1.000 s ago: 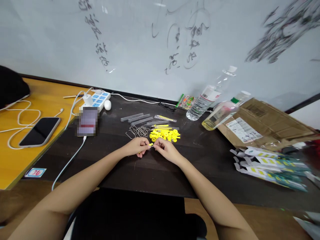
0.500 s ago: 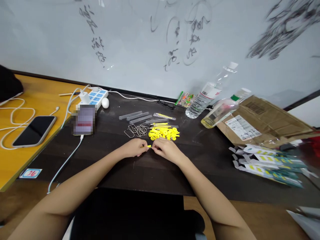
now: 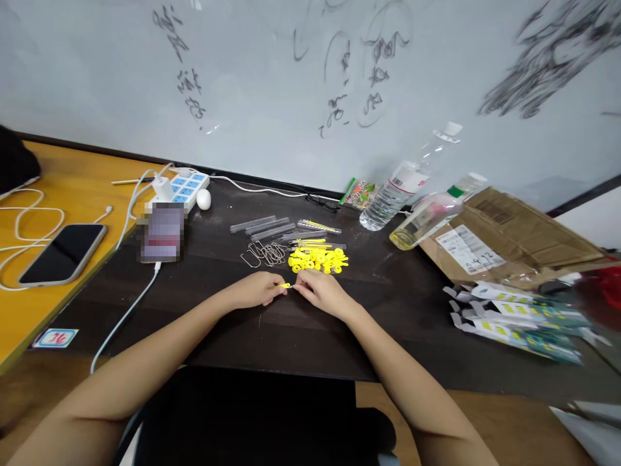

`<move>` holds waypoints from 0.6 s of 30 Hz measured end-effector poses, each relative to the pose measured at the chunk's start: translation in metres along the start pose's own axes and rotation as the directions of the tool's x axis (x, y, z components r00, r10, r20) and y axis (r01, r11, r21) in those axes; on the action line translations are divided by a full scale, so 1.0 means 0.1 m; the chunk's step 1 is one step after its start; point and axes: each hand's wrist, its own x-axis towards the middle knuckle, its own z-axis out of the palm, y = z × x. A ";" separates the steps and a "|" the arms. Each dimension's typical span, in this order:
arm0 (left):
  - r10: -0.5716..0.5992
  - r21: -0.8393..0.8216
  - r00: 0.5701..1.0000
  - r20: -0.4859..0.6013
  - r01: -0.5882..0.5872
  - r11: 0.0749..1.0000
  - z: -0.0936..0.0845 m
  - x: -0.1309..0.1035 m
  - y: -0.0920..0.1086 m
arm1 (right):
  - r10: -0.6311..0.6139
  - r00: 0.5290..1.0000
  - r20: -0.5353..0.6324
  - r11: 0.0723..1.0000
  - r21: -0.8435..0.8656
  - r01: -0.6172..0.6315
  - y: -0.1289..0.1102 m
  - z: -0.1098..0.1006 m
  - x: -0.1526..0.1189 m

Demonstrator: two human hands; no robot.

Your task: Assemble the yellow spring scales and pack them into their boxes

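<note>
Between the fingertips of my left hand is a small yellow plastic piece, its end poking out to the right. My right hand is closed in a pinch just beside it; a thin, light bit shows at the fingertips, too small to name. Right behind my right hand lies a pile of yellow plastic pieces, some ring-shaped. Bent metal wire hooks lie tangled behind my left hand. Farther back are clear plastic tubes and thin sticks with yellow parts.
A phone with a blurred screen and a power strip sit left; another phone lies on the yellow table. Two bottles stand by the whiteboard. A cardboard package and flattened cartons are at right.
Both hands stay almost in place. The yellow piece in my left hand has shifted slightly left, and the gap between the fingertips looks a little wider.
</note>
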 end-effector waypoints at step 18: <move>0.052 0.016 0.995 -0.089 -0.051 0.999 0.03 0.07 -0.02 | -0.034 0.998 -0.055 0.991 0.127 0.040 -0.01 0.04 0.00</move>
